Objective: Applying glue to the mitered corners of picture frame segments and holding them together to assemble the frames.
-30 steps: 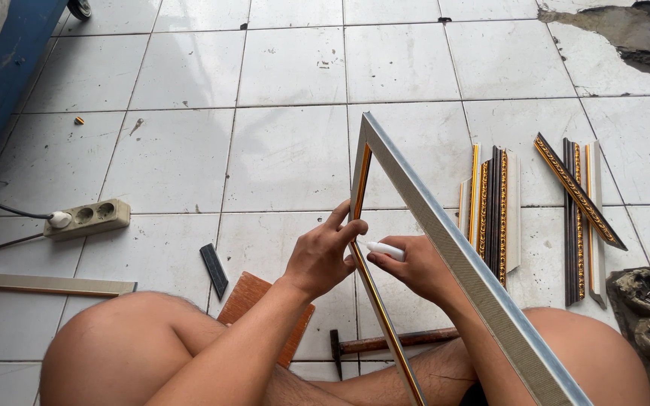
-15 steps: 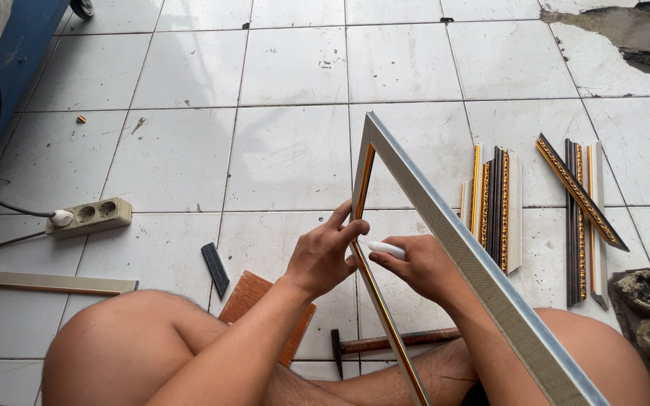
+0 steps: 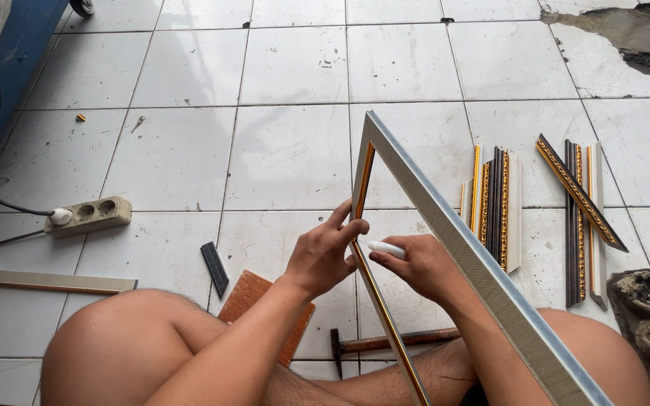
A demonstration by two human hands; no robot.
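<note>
Left hand [image 3: 323, 256] pinches the gold-edged frame [image 3: 445, 225] at its near rail; right hand [image 3: 419, 265] grips a white tube [image 3: 387, 249] beside it, bare floor tiles [image 3: 287, 150] ahead

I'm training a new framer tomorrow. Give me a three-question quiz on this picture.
1. True or false: the left hand grips the frame by its gold-edged side.
2. What does the right hand hold? A) a hammer B) a small white piece C) a power strip
3. Which tool lies on the floor tiles between the person's legs?

Key: 1. True. 2. B, the small white piece. 3. The hammer.
</note>
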